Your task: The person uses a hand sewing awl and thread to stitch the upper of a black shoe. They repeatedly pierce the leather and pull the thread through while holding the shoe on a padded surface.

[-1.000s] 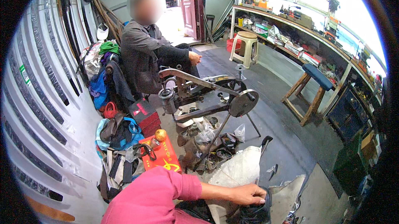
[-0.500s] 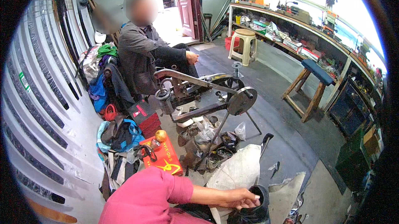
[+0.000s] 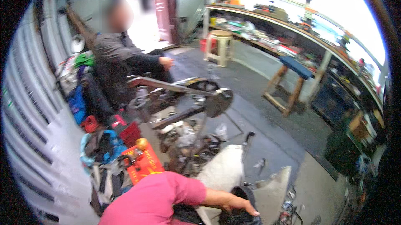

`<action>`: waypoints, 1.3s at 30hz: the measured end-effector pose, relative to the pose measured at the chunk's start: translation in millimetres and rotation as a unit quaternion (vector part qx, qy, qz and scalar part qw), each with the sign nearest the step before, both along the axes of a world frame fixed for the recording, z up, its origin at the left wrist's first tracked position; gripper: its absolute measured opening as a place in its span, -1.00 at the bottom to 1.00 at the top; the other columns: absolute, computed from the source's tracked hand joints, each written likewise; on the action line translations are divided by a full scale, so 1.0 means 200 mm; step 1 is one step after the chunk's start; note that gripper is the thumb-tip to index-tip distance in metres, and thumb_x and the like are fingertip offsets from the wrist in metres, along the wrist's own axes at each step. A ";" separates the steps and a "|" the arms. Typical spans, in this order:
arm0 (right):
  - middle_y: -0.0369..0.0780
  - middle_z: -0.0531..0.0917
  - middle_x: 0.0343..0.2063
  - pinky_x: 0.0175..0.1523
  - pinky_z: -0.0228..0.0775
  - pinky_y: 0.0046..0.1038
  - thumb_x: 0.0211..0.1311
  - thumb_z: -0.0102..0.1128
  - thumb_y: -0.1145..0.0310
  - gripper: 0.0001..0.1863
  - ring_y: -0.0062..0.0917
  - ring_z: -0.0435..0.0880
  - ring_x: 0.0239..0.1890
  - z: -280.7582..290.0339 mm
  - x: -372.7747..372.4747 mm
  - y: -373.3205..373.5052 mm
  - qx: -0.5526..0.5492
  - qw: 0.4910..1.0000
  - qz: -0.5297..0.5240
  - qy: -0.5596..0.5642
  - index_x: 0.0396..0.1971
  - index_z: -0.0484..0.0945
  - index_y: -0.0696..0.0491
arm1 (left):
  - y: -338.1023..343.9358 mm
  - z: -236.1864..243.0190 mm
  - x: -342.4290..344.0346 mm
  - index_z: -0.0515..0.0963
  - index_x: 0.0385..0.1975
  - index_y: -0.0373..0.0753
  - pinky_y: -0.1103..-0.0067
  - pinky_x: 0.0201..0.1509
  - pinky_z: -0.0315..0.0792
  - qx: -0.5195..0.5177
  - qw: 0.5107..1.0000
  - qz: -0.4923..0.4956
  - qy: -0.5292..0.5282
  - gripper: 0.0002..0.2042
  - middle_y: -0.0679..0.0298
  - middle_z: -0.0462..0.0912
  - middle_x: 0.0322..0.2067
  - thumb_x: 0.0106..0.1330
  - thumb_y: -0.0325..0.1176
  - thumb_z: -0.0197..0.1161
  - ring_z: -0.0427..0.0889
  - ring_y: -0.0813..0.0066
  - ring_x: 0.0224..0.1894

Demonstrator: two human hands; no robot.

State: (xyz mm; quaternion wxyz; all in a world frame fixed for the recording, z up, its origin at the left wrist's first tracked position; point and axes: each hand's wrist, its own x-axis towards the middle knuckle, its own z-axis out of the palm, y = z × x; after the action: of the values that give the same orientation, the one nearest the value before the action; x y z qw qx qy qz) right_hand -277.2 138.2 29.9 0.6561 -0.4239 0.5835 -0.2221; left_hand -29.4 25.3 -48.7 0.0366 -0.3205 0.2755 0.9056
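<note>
Where cloth (image 3: 225,164) flanks shoe (image 3: 242,191), machine (image 3: 177,87), stools (image 3: 296,67) (2)

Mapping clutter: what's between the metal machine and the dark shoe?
Head view: going from the dark shoe to the metal machine, pale cloth comes first, then plastic bags and blurred small clutter.

black shoe (image 3: 236,218), leather-like; pale cover (image 3: 223,164), matt cloth; machine wheel (image 3: 219,103), dull metal; stool legs (image 3: 293,91), matt wood

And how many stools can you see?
2: a cream stool by the workbench's far end, and a blue-topped wooden stool nearer. Another could be hidden under the seated person.
</note>
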 end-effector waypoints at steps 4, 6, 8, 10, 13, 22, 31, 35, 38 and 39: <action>-0.40 0.54 -0.68 -0.60 0.17 -0.64 0.18 0.28 0.38 -0.82 -0.74 0.38 -0.70 0.09 0.00 -0.02 -0.002 0.999 0.035 0.026 -0.28 0.68 0.14 | 0.00 -0.03 0.00 0.59 -0.07 -0.31 0.45 -0.06 0.55 0.068 0.989 -0.076 0.106 -0.51 0.20 0.69 -0.12 0.23 0.02 0.28 0.68 0.37 -0.20; -0.40 0.52 -0.71 -0.65 0.17 -0.63 0.19 0.28 0.36 -0.81 -0.73 0.38 -0.75 0.13 0.01 -0.03 0.033 0.998 0.044 0.023 -0.26 0.66 0.14 | 0.00 -0.02 0.00 0.60 -0.10 -0.31 0.48 -0.11 0.57 0.064 0.991 -0.070 0.095 -0.54 0.19 0.70 -0.18 0.24 -0.01 0.27 0.70 0.37 -0.26; -0.37 0.53 -0.70 -0.66 0.21 -0.62 0.19 0.29 0.33 -0.80 -0.71 0.41 -0.76 0.16 0.02 -0.04 0.028 0.998 0.050 0.035 -0.26 0.66 0.13 | 0.01 -0.01 0.01 0.60 -0.09 -0.31 0.48 -0.11 0.57 0.085 0.990 -0.077 0.087 -0.54 0.19 0.70 -0.17 0.25 -0.01 0.26 0.69 0.38 -0.25; -0.36 0.54 -0.69 -0.66 0.22 -0.61 0.19 0.30 0.32 -0.80 -0.70 0.41 -0.76 0.16 0.03 -0.04 0.027 0.996 0.055 0.058 -0.27 0.66 0.13 | 0.02 0.01 0.02 0.60 -0.08 -0.29 0.47 -0.08 0.56 0.042 0.993 -0.068 0.081 -0.55 0.21 0.70 -0.16 0.25 -0.01 0.26 0.69 0.39 -0.25; -0.36 0.51 -0.69 -0.64 0.24 -0.61 0.20 0.26 0.38 -0.83 -0.70 0.41 -0.74 0.11 0.06 0.01 -0.016 0.998 0.024 0.052 -0.28 0.65 0.15 | 0.03 0.03 0.03 0.61 -0.09 -0.25 0.49 -0.11 0.54 0.027 0.995 -0.064 0.070 -0.55 0.26 0.70 -0.16 0.25 0.03 0.25 0.69 0.42 -0.26; -0.39 0.54 -0.61 -0.58 0.14 -0.68 0.25 0.22 0.39 -0.80 -0.76 0.36 -0.66 -0.08 0.12 0.24 -0.126 0.988 -0.072 0.057 -0.18 0.65 0.15 | 0.07 0.01 0.03 0.67 -0.28 -0.21 0.47 -0.32 0.53 0.048 0.993 -0.068 0.081 -0.50 0.28 0.73 -0.38 0.17 0.17 0.26 0.65 0.42 -0.48; -0.38 0.45 -0.62 -0.59 0.18 -0.61 0.27 0.16 0.38 -0.88 -0.70 0.36 -0.63 0.05 0.13 0.12 -0.041 0.993 0.083 0.076 -0.41 0.49 0.10 | 0.08 -0.04 0.05 0.65 -0.39 -0.30 0.43 -0.36 0.52 0.061 0.995 -0.032 0.077 -0.59 0.18 0.70 -0.46 0.19 0.02 0.28 0.62 0.33 -0.53; -0.41 0.44 -0.67 -0.60 0.15 -0.62 0.17 0.25 0.43 -0.88 -0.73 0.33 -0.67 0.05 0.17 0.07 -0.001 0.997 0.065 0.040 -0.49 0.49 0.06 | 0.07 -0.08 0.06 0.62 -0.20 -0.35 0.31 -0.08 0.52 0.100 0.992 -0.034 0.074 -0.58 0.13 0.71 -0.27 0.19 -0.06 0.27 0.67 0.20 -0.29; -0.43 0.43 -0.72 -0.60 0.14 -0.63 0.13 0.27 0.46 -0.87 -0.75 0.32 -0.69 0.00 0.19 0.07 -0.021 0.997 0.050 0.056 -0.53 0.49 0.05 | 0.07 -0.11 0.06 0.60 -0.15 -0.36 0.26 -0.04 0.51 0.073 0.994 -0.034 0.072 -0.59 0.10 0.70 -0.22 0.17 -0.12 0.27 0.66 0.16 -0.23; -0.43 0.44 -0.72 -0.60 0.14 -0.63 0.13 0.27 0.47 -0.87 -0.75 0.32 -0.69 -0.01 0.19 0.08 -0.024 0.997 0.041 0.061 -0.54 0.49 0.05 | 0.07 -0.12 0.05 0.60 -0.16 -0.36 0.26 -0.05 0.51 0.069 0.995 -0.036 0.064 -0.59 0.10 0.70 -0.23 0.16 -0.13 0.27 0.66 0.17 -0.25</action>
State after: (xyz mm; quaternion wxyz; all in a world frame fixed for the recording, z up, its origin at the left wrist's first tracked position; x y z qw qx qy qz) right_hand -238.3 153.9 27.7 0.6175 -0.4760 0.5988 -0.1832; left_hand -18.7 38.5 -72.1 0.0740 -0.2482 0.2251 0.9393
